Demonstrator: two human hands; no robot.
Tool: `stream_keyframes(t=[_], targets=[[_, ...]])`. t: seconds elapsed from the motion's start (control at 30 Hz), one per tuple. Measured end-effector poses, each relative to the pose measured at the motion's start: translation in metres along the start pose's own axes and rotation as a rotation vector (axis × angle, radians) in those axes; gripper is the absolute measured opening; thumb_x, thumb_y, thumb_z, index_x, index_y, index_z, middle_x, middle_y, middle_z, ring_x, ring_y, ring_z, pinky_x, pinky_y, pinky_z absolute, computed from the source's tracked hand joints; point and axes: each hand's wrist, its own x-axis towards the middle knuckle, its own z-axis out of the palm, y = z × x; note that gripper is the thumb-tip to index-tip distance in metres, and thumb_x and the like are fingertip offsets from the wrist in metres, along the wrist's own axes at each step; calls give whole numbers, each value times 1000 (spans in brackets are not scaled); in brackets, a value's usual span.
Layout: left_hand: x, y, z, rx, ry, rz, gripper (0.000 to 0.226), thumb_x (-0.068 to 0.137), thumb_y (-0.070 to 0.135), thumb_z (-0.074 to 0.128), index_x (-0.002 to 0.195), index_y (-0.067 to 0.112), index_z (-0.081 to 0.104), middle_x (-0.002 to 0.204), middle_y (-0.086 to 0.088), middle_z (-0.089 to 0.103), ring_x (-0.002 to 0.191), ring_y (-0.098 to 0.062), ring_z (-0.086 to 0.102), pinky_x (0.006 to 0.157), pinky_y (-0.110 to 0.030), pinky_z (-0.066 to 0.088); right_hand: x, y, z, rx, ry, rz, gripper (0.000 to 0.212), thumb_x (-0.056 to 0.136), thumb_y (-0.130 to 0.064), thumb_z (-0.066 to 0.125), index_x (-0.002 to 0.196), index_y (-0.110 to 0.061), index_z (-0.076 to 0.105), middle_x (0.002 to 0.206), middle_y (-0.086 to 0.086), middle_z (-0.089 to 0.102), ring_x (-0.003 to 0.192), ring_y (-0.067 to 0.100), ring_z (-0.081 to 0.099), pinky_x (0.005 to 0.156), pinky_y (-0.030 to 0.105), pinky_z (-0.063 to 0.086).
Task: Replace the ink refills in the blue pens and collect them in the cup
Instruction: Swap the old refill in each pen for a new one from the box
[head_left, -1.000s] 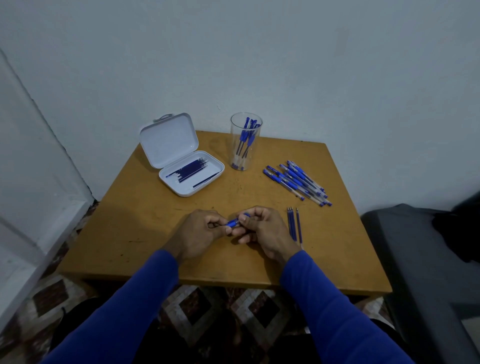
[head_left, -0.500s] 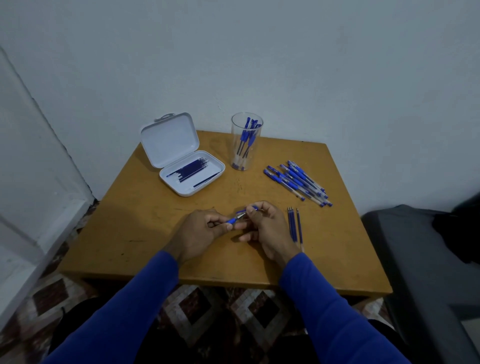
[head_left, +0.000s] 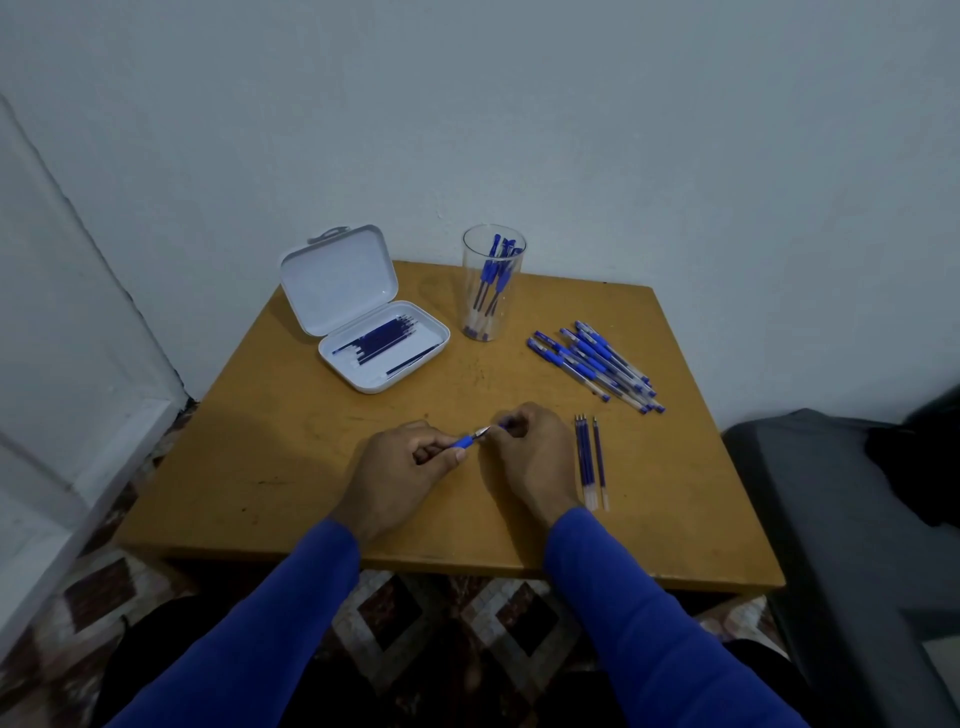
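Most of a slim blue pen (head_left: 470, 439) is hidden by the left hand (head_left: 400, 467) and right hand (head_left: 524, 452), both curled tightly around it.

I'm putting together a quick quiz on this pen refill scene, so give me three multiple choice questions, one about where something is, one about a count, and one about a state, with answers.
1. Where does the clear cup stand?
A. Between the white case and the pile of pens
B. At the table's near edge
C. On the floor

2. How many loose refills lie on the table beside the right hand?
A. One
B. Three
C. Ten

3. What state is the white case in?
A. Closed
B. Open, lid raised
C. Upside down

Answers: 1 A, the cup stands at the far side with the case on one side and the pens on the other. 2 B, three thin refills lie side by side. 3 B, the lid stands up and refills show in the tray.
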Motion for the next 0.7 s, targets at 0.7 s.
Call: stream_keyframes(t=[0.7], targets=[[-3, 2, 2, 3, 41, 46, 28, 81, 23, 83, 108, 29, 77, 79, 11, 63, 75, -6, 59, 63, -14, 45, -11, 6, -17, 342, -261, -27, 24, 98, -30, 67, 89, -9, 73, 79, -3, 71, 67, -1, 59, 66, 21, 49]])
